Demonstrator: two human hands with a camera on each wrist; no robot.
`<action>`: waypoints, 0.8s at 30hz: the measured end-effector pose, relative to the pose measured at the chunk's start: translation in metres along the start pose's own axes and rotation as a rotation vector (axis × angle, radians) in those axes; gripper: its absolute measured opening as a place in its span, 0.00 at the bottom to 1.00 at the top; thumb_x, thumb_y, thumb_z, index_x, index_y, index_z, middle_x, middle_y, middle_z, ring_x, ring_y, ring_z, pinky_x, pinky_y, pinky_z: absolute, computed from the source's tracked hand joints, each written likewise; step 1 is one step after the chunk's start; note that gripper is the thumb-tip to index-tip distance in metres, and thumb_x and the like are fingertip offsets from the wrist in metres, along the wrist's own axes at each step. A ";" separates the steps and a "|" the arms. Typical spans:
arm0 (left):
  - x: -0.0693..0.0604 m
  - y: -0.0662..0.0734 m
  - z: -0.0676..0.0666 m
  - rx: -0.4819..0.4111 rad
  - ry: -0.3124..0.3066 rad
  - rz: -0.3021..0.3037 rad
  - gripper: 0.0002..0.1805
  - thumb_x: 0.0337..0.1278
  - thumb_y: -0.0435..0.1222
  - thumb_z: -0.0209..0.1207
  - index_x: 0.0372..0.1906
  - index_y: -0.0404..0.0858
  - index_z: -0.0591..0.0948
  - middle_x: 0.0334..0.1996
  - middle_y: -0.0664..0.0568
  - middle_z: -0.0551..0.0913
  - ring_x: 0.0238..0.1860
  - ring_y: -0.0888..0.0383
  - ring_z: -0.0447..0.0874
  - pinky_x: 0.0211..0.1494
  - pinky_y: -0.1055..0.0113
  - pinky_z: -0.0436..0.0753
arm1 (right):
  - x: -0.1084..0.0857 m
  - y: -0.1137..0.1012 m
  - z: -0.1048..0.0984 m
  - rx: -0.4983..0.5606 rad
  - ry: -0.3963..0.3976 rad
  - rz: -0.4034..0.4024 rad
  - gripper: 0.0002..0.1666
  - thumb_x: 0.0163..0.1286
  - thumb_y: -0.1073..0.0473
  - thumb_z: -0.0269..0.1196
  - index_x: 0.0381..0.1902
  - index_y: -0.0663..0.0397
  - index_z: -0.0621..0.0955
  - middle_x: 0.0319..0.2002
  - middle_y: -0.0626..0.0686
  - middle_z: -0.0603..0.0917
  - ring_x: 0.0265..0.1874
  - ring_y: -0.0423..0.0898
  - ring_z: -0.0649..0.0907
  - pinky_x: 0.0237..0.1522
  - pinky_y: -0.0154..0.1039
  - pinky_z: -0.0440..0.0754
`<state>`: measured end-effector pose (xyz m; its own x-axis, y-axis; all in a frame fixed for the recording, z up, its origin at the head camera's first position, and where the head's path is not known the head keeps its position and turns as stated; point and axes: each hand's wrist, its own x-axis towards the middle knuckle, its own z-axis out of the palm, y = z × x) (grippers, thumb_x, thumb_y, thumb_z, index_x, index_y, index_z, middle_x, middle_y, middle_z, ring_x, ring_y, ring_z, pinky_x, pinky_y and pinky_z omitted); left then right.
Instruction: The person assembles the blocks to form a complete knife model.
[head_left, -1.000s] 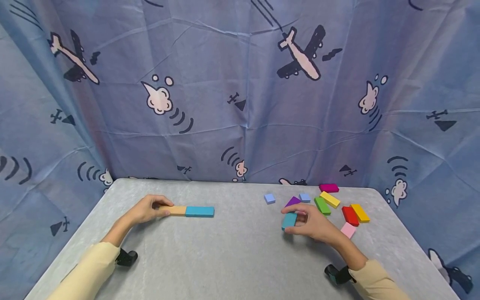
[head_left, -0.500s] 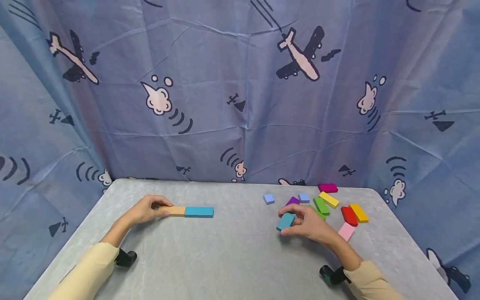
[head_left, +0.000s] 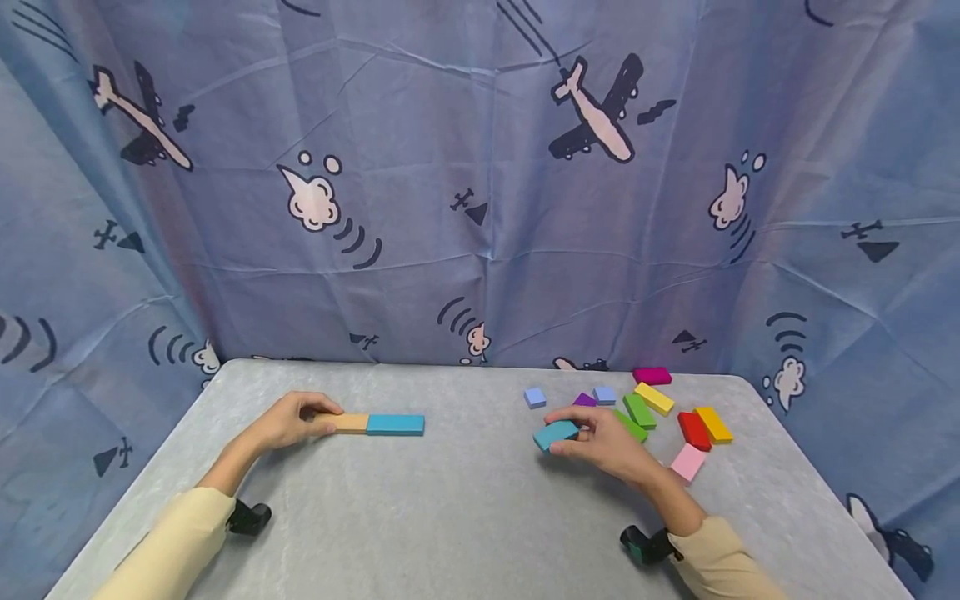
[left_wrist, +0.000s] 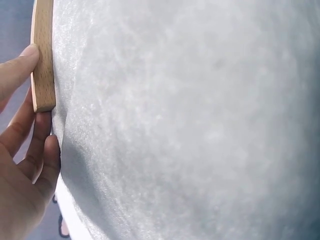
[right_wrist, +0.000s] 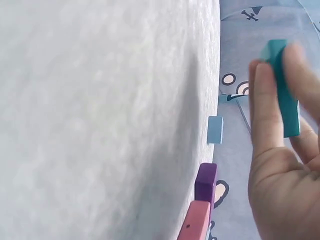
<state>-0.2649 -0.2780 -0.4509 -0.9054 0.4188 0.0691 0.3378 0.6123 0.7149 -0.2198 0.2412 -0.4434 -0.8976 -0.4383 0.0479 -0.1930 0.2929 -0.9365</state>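
On the left of the table, my left hand (head_left: 296,419) pinches the free end of a light orange wooden block (head_left: 351,423), thumb on one side and fingers on the other. That block lies flat, end to end with a blue block (head_left: 396,425) on its right. In the left wrist view only the wooden block's plain side (left_wrist: 44,60) shows beside the thumb. My right hand (head_left: 603,446) grips a second blue block (head_left: 553,435) between thumb and fingers. The right wrist view has this block (right_wrist: 286,100) held off the table, part of it covered by the fingers.
Around the right hand lie small light blue blocks (head_left: 535,397), a purple block (head_left: 585,400), green blocks (head_left: 640,411), a yellow block (head_left: 654,398), a magenta block (head_left: 652,376), a red block (head_left: 694,431), an amber block (head_left: 713,425) and a pink block (head_left: 688,462). A patterned curtain (head_left: 405,208) hangs behind.
My right hand has moved left with the blue block, which has turned from steeply slanted towards lying crosswise. The left hand and its two-block row stay in place.
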 end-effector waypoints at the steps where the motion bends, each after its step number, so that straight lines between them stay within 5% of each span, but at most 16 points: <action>1: 0.000 0.000 0.000 0.002 0.001 0.000 0.10 0.59 0.29 0.70 0.46 0.35 0.88 0.42 0.50 0.87 0.45 0.49 0.82 0.50 0.54 0.78 | 0.001 0.000 0.001 -0.016 -0.001 -0.002 0.27 0.64 0.63 0.74 0.58 0.70 0.80 0.54 0.63 0.79 0.42 0.51 0.79 0.44 0.37 0.82; 14: 0.000 0.002 0.000 0.013 0.004 0.014 0.10 0.58 0.30 0.71 0.45 0.36 0.88 0.42 0.49 0.87 0.45 0.49 0.82 0.49 0.54 0.79 | 0.014 0.000 0.010 -0.011 0.011 0.027 0.25 0.63 0.65 0.74 0.56 0.68 0.81 0.55 0.63 0.80 0.47 0.54 0.76 0.46 0.37 0.77; 24: 0.001 -0.001 0.001 0.014 0.003 0.009 0.10 0.58 0.30 0.71 0.45 0.36 0.88 0.42 0.50 0.87 0.44 0.51 0.82 0.47 0.58 0.79 | 0.036 -0.001 0.029 -0.101 0.038 -0.020 0.20 0.59 0.64 0.77 0.49 0.61 0.86 0.46 0.57 0.84 0.43 0.55 0.77 0.44 0.40 0.75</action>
<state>-0.2659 -0.2772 -0.4520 -0.9033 0.4218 0.0778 0.3493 0.6183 0.7041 -0.2406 0.2004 -0.4505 -0.9069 -0.4133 0.0815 -0.2487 0.3692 -0.8955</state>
